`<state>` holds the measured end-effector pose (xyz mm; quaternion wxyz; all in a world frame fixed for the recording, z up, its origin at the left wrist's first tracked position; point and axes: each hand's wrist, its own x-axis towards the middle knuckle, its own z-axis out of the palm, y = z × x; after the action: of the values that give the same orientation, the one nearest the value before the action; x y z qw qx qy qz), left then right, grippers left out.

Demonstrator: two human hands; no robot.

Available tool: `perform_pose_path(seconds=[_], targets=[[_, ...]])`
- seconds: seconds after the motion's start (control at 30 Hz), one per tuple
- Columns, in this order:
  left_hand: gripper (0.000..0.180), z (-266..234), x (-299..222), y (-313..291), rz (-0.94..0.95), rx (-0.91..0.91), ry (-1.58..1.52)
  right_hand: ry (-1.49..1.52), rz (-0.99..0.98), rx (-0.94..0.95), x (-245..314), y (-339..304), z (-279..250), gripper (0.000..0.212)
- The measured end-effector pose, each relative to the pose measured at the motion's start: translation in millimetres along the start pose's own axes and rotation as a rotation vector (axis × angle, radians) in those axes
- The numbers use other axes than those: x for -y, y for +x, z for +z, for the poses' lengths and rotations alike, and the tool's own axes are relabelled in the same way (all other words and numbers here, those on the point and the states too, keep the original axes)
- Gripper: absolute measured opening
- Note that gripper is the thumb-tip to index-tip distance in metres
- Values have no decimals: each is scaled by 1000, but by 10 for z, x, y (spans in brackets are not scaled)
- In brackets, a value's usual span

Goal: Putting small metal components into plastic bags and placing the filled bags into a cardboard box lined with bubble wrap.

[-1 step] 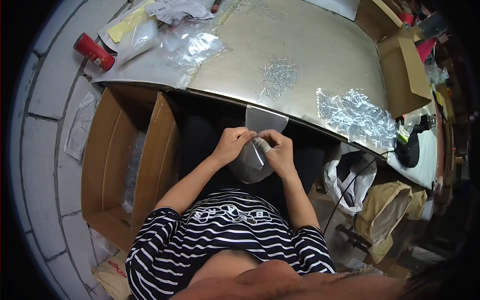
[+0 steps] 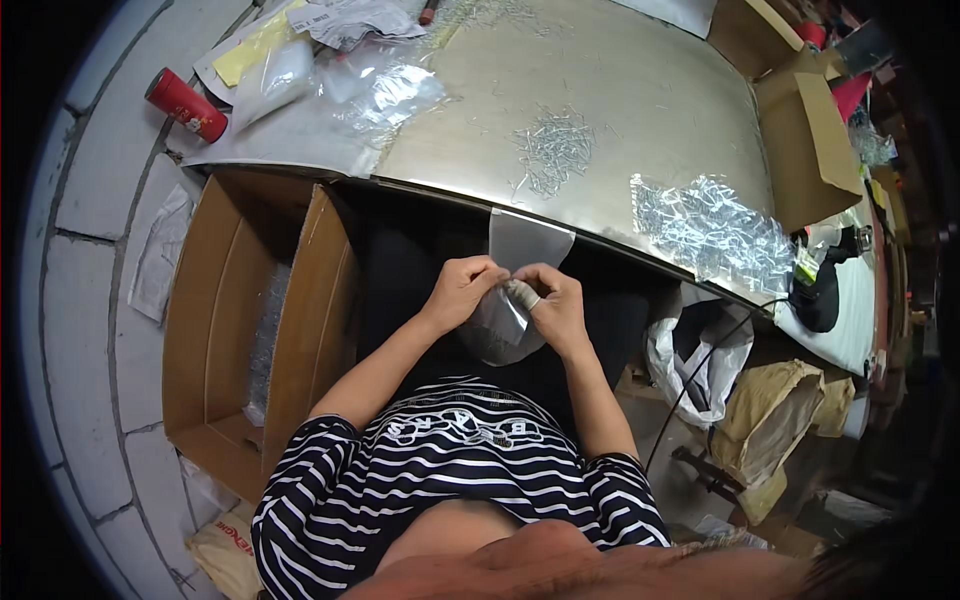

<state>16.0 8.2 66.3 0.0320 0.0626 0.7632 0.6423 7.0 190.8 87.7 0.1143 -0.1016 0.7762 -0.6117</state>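
Observation:
Over my lap, at the front edge of the metal-topped table point(image 2: 640, 100), I hold a clear plastic bag point(image 2: 530, 240). My left hand point(image 2: 463, 292) pinches it between thumb and fingertips. Almost touching the left fingertips, my right hand point(image 2: 556, 305) is closed on the same bag, and a pale wrap covers one of its digits. The upper part of the bag rises toward the table edge, while its rounded lower part hangs below my fingers. Whatever lies between the fingertips is too small to make out.
On the table are a pile of small metal pieces point(image 2: 553, 150) and several clear packs of metal pieces point(image 2: 712, 232). An open cardboard box point(image 2: 230, 300) stands at my left. A red canister point(image 2: 187, 105) sits far left; a white bag point(image 2: 690, 385) hangs at right.

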Motion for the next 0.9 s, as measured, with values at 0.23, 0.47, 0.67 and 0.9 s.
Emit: perform_pose_path(seconds=[0.23, 0.47, 0.67, 0.9], targets=[[4, 104, 318, -318, -186, 99, -374, 179, 137, 135, -374, -351, 72, 21], [9, -141, 706, -251, -280, 533, 16, -78, 285, 407, -825, -473, 10, 9], [28, 89, 706, -112, -208, 106, 309, -573, 21, -1, -401, -144, -310, 16], [42, 207, 852, 123, -235, -88, -405, -666, -385, -345, 462, 736, -243, 38]])
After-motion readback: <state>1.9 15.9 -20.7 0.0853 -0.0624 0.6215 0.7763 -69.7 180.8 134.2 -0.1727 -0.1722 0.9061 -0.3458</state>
